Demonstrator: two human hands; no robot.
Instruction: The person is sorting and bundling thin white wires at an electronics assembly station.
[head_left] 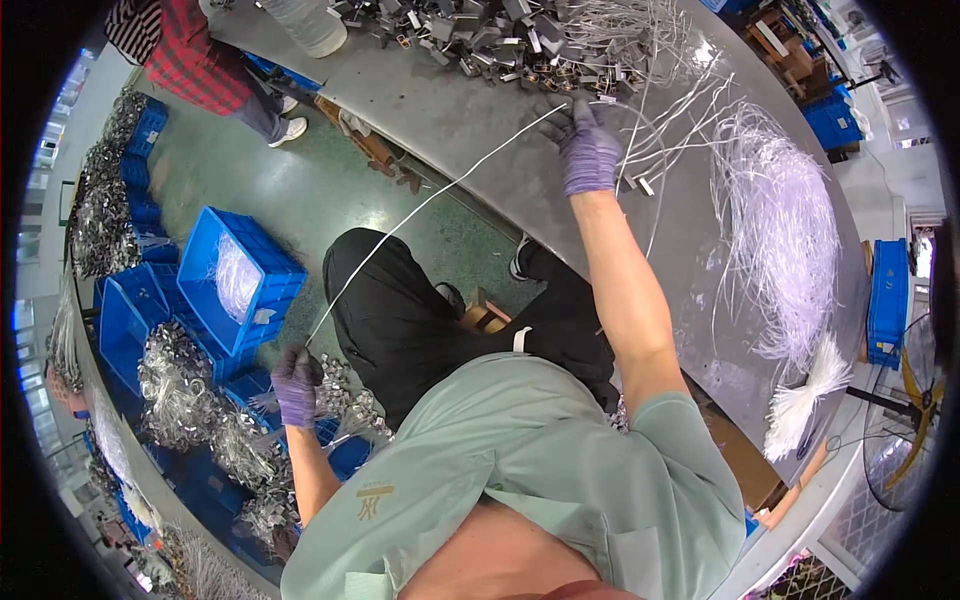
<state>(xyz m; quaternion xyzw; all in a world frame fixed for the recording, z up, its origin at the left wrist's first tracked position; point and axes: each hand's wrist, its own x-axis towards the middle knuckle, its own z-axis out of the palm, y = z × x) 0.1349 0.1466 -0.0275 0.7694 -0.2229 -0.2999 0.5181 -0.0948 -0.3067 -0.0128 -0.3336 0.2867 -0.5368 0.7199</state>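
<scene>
A long thin white cord (430,198) stretches across the view between my two gloved hands. My left hand (296,384), in a purple glove with dark fingers, is closed around its lower end, out over the blue bins. The cord's far end appears beside the fingers of my right hand (584,145). That hand, gloved the same way, is over the grey metal table (490,165), its fingers apart at the near edge of a pile of small metal and dark connector pieces (520,45). Whether its fingertips touch a piece is hard to see.
Loose white cords (675,135) and a big bundle of pale, shiny strands (785,220) lie on the table to the right. Blue crates (240,275) and heaps of bundled cords (180,385) stand at the left. Another person in a red checked shirt (195,65) is at the upper left.
</scene>
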